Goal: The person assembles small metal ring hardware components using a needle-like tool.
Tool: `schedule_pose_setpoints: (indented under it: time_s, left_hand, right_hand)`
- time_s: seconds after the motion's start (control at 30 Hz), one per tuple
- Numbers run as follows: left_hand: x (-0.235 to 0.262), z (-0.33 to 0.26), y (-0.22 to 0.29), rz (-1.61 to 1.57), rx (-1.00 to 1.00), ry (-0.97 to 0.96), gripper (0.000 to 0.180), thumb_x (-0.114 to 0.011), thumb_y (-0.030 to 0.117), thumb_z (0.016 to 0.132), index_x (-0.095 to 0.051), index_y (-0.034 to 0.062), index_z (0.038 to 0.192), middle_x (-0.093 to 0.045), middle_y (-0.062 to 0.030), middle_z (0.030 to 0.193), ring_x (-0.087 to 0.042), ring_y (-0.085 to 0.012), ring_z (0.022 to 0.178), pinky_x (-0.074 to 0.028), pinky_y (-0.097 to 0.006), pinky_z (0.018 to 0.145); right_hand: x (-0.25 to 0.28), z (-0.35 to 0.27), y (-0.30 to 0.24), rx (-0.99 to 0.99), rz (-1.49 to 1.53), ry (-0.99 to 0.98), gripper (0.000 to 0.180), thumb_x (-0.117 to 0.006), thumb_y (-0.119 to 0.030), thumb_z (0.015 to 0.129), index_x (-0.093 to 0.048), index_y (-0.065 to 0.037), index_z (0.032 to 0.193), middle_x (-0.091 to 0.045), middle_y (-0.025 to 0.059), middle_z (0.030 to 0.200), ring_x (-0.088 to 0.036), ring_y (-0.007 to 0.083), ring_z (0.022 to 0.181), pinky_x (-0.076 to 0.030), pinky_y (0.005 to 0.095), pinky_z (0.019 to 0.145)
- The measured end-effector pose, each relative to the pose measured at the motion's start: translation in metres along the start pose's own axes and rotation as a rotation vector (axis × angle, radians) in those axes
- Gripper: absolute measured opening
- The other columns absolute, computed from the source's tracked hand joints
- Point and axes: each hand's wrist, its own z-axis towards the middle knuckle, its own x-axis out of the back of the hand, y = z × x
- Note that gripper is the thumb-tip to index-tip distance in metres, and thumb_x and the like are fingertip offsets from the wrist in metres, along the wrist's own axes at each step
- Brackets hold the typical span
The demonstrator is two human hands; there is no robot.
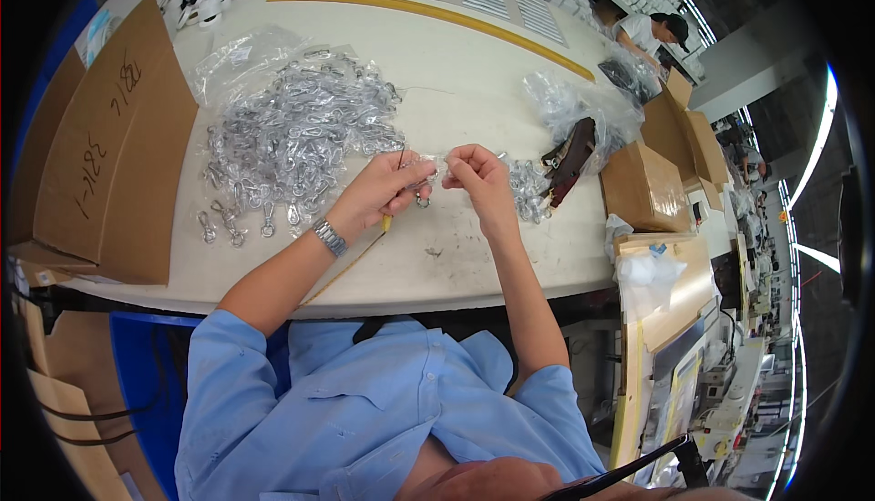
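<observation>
Two hands meeting over white tabletop [456, 255], left hand [383, 193] and right hand [478, 177] each pinching one small plastic-wrapped metal clasp [425, 182] between fingertips, yellow-tipped tool [386, 222] under left palm, pile of bagged clasps [292, 136] beyond, brown straps in bag [572, 159] to right, cardboard boxes [643, 186] farther right.

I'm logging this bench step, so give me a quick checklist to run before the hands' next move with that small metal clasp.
1. Clasp held at left hand: ok.
2. Right hand pinching the clear wrap at the clasp: ok.
3. Clasp fully out of its wrap: cannot tell, too small.
4. Pile of wrapped clasps close by the left hand: ok.
5. Smaller heap beside the right hand, apart from the big pile: ok.
6. Bare table under the hands: ok.
</observation>
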Motion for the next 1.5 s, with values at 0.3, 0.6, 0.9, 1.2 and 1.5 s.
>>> schedule_pose_setpoints:
  time_s: [0.3, 0.6, 0.9, 1.2, 1.5]
  left_hand:
    - [-0.008, -0.004, -0.006, 0.137, -0.150, -0.048, 0.019, -0.064, 0.022, 0.108, -0.068, 0.0035, 0.113, -0.069, -0.0017, 0.083, -0.045, 0.0007, 0.053, -0.030, -0.018, 0.044]
    - [-0.006, -0.001, -0.005, 0.523, -0.315, 0.061, 0.025, -0.064, 0.022, 0.107, -0.070, 0.0023, 0.092, -0.073, -0.0018, 0.083, -0.060, -0.0108, 0.069, -0.049, -0.025, 0.068]
    - [-0.026, -0.019, 0.014, 0.414, -0.262, 0.205, 0.022, -0.070, 0.021, 0.103, -0.083, 0.0032, 0.103, -0.071, 0.0031, 0.079, -0.048, -0.0021, 0.059, -0.038, -0.021, 0.053]
    - [-0.025, -0.015, 0.008, 0.528, -0.381, 0.269, 0.020, -0.070, 0.017, 0.102, -0.083, 0.0025, 0.107, -0.076, 0.0006, 0.081, -0.056, -0.0036, 0.064, -0.043, -0.022, 0.057]
    - [-0.037, -0.024, 0.004, 0.912, -0.552, 0.322, 0.017, -0.073, 0.009, 0.099, -0.074, 0.0010, 0.113, -0.077, -0.0073, 0.082, -0.072, -0.0094, 0.071, -0.052, -0.026, 0.062]
  right_hand:
    - [-0.033, -0.016, 0.007, -0.075, 0.360, 0.185, 0.023, -0.066, -0.018, 0.106, -0.070, 0.001, 0.118, -0.076, 0.0082, 0.105, -0.074, 0.0159, 0.093, -0.058, 0.0301, 0.088]
    - [-0.012, -0.018, 0.022, -0.093, 0.512, 0.277, 0.030, -0.066, -0.022, 0.107, -0.070, 0.004, 0.123, -0.076, 0.0136, 0.120, -0.074, 0.0220, 0.109, -0.057, 0.0387, 0.103]
    - [-0.009, -0.031, 0.028, -0.145, 0.566, 0.316, 0.030, -0.065, -0.024, 0.108, -0.070, 0.003, 0.121, -0.076, 0.0179, 0.121, -0.075, 0.0244, 0.109, -0.058, 0.0396, 0.102]
    - [-0.019, -0.031, 0.033, -0.163, 0.586, 0.314, 0.028, -0.064, -0.023, 0.108, -0.071, 0.002, 0.118, -0.077, 0.0170, 0.119, -0.076, 0.0224, 0.104, -0.061, 0.0383, 0.098]
    - [-0.021, -0.038, 0.031, -0.176, 0.675, 0.265, 0.027, -0.062, -0.019, 0.108, -0.068, 0.004, 0.122, -0.076, 0.0173, 0.121, -0.076, 0.0242, 0.107, -0.060, 0.0401, 0.102]
